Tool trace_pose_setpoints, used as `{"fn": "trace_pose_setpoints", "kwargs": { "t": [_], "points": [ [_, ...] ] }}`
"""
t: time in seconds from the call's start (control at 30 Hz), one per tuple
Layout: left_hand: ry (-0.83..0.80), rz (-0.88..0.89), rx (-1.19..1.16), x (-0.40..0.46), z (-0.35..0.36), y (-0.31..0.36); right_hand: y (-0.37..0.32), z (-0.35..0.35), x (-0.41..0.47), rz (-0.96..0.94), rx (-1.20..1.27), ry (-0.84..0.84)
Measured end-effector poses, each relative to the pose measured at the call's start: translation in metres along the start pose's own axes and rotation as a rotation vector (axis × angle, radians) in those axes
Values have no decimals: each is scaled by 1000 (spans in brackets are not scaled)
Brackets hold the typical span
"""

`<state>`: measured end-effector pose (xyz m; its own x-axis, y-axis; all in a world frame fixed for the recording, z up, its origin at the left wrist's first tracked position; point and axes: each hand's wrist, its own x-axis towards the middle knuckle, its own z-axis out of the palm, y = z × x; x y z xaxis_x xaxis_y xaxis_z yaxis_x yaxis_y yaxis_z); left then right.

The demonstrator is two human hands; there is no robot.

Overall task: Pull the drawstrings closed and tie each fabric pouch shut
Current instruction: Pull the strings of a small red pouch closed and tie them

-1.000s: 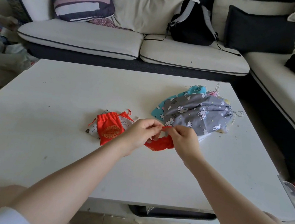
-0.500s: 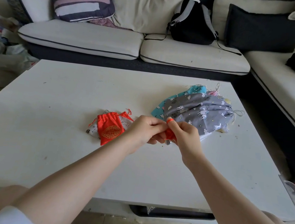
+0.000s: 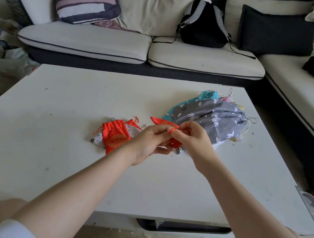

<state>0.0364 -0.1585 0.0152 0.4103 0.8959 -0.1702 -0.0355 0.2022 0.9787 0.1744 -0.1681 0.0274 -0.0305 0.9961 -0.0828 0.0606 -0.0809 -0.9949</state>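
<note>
Both hands meet above the middle of the white table (image 3: 47, 164), working on a small red pouch (image 3: 164, 122). The left hand (image 3: 150, 143) has its fingers curled, pinching the pouch's gathered neck, and a loop of red cord (image 3: 172, 130) is wound round one fingertip. The right hand (image 3: 194, 141) is curled too, thumb and fingers pinching the same neck and cord from the other side, so the two hands touch. Half a second ago the pouch was almost wholly hidden inside the fists; now its flat body sticks out beyond the left hand's knuckles, pointing away from the person, and the hands have turned slightly.

Just left of the left hand lies a second red pouch (image 3: 115, 136), neck drawn in, resting on a white printed pouch (image 3: 97, 138); neither has moved. Just beyond the right hand sits a pile of larger bags, a grey one (image 3: 211, 116) on top of a blue one (image 3: 207, 96), unchanged. Farther off stands a sofa (image 3: 102, 43) with a black backpack (image 3: 203, 25).
</note>
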Motion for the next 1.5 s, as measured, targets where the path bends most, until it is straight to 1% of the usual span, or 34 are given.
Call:
{"fn": "trace_pose_setpoints", "kwargs": {
  "t": [0.1,0.17,0.23,0.3,0.4,0.47,0.57,0.67,0.73,0.83,0.97,1.03,1.17,1.33,1.4,1.5],
  "points": [
    [31,-6,-151,-1,-7,1,-6,-6,0,10,97,-123],
    [22,-31,-214,-2,-15,2,-9,-12,2,-8,117,-100],
    [11,-66,-193,-2,-18,2,-10,-16,2,-36,39,-51],
    [50,-106,-114,-2,-16,2,-8,-16,1,-60,-11,-9],
    [161,-113,95,1,-13,1,-9,-13,-2,-100,20,30],
    [173,-115,238,3,-11,2,-12,-10,-3,-147,2,17],
    [109,-106,478,2,-5,2,-20,-3,-6,-208,-83,-28],
    [80,-88,659,2,-1,1,-23,2,-6,-190,-113,-67],
    [69,-73,747,0,1,1,-24,5,-5,-163,-115,-79],
    [18,-56,835,-5,4,1,-24,9,1,-200,-243,-63],
    [-50,-36,955,-10,4,-4,-25,10,10,-226,-326,-39],
    [-41,-19,951,-11,4,-7,-27,11,13,-225,-346,-52],
    [-23,-34,894,-11,7,-6,-26,16,11,-186,-355,-132],
    [66,-89,702,-7,5,-5,-21,14,10,-121,-228,-124],
    [50,-118,673,-8,4,-7,-19,13,10,-106,-204,-125],
    [18,-162,715,-11,5,-6,-18,13,11,-115,-233,-118]
  ]
}}
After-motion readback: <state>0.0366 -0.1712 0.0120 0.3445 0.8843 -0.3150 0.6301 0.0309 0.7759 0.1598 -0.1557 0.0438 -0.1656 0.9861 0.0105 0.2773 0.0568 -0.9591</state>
